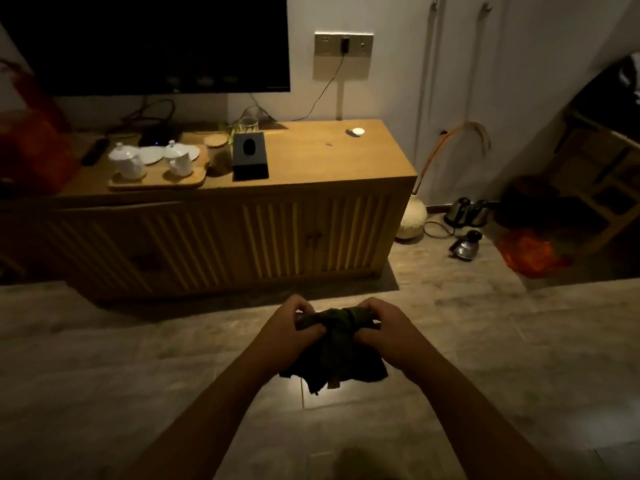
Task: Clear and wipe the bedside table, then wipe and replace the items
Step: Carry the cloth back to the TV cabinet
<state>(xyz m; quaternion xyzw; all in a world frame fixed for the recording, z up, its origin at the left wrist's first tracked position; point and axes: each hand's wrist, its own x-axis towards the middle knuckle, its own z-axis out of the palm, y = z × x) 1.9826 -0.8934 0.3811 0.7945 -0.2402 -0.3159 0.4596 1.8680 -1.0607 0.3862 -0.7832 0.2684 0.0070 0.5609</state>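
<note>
Both my hands hold a dark green cloth [337, 362] bunched up in front of me, above the tiled floor. My left hand [294, 327] grips its left end and my right hand [384, 327] grips its right end; the rest of the cloth hangs down between them. Ahead stands a wooden cabinet [311, 161]. On its top sit a wooden tray [156, 180] with a white tea set [128, 161], a black tissue box [250, 155], a glass [248, 125], a lidded jar [216, 150] and a small white dish [356, 132].
A dark TV [145, 39] hangs above the cabinet, with a remote [94, 151] and a black box [160, 136] below it. On the floor to the right are a round vase [412, 216], kettles [465, 211], an orange bag [530, 254] and a wooden chair [595, 161].
</note>
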